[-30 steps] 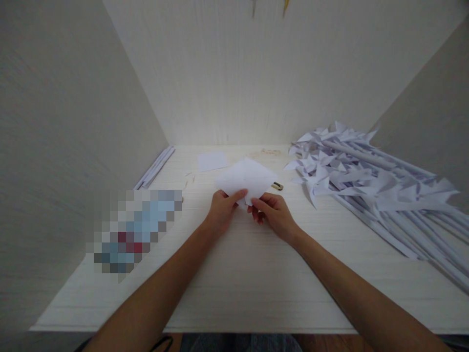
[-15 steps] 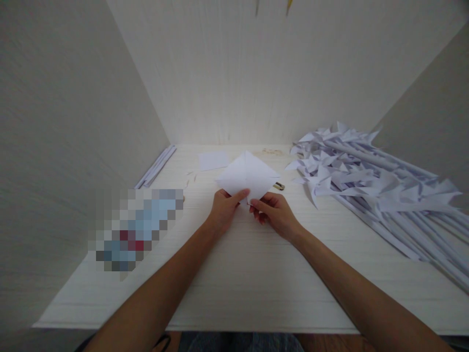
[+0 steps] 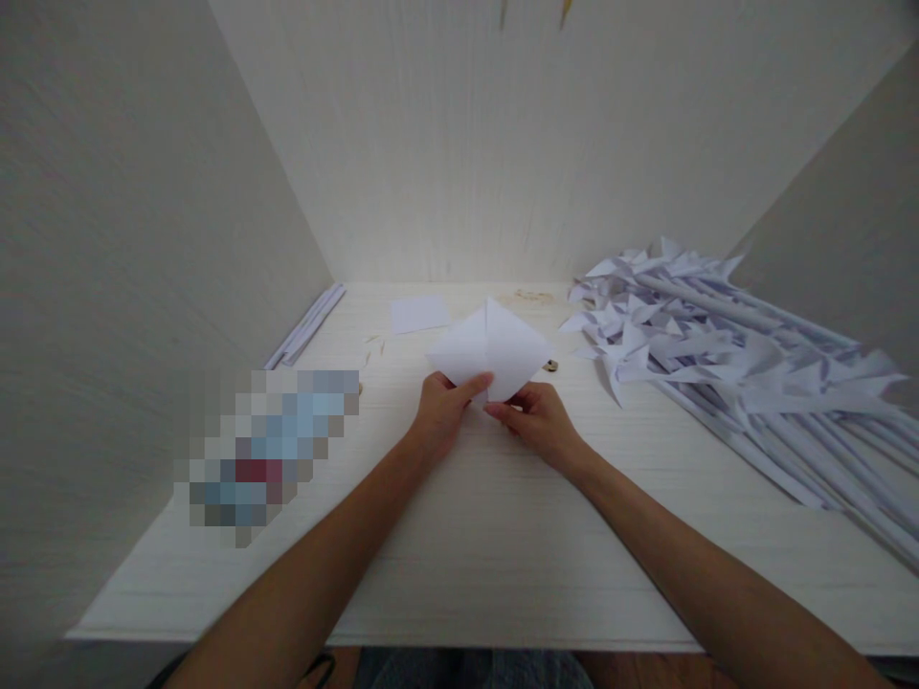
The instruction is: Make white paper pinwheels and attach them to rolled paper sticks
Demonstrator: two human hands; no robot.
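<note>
A square sheet of white paper [image 3: 495, 335] with a crease down its middle is held up cornerwise over the table. My left hand [image 3: 446, 407] grips it near the lower corner, thumb pressed on the front and fingers behind. My right hand [image 3: 538, 421] is closed in a pinch, thumb and fingertips at the sheet's bottom corner; whether anything small is also between them cannot be made out. Just beyond the right hand, a small dark and gold object [image 3: 550, 366] lies on the table, partly hidden by the paper.
Another white sheet [image 3: 420, 314] lies flat behind the left hand. White paper pinwheels [image 3: 646, 325] on rolled paper sticks [image 3: 790, 459] are heaped at the right. Several paper strips [image 3: 305, 325] lie along the left wall, near a blurred-out object [image 3: 287, 435]. Walls enclose the table [image 3: 503, 565].
The paper has shifted slightly right and tilted, covering more of the small dark and gold object. My right fingers have drawn closer together at the bottom corner and moved slightly left.
</note>
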